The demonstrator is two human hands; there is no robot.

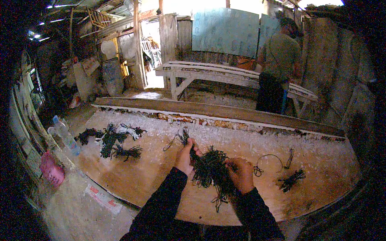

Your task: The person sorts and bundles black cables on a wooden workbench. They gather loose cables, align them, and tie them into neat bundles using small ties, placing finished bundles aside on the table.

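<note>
My left hand (185,158) is closed around a narrow bundle of dark cords (184,136), whose ends stick up above the fingers. Beside it, a big loose tangle of dark cords (210,166) spreads over the wooden table (152,188), with strands trailing toward the near edge. At the tangle's right side, my right hand (241,174) has its fingers bent and pinched against the strands. What lies between those fingertips is too small to make out. A small tied dark bundle (292,180) and a thin loose cord (267,156) lie to the right.
Several dark cord bundles (108,140) and a white one (128,130) sit at the table's left. Past them are a clear plastic bottle (67,137) and a pink bag (52,168). A raised ledge (217,112) borders the far side. Beyond, a person (281,52) stands by a long bench (217,72).
</note>
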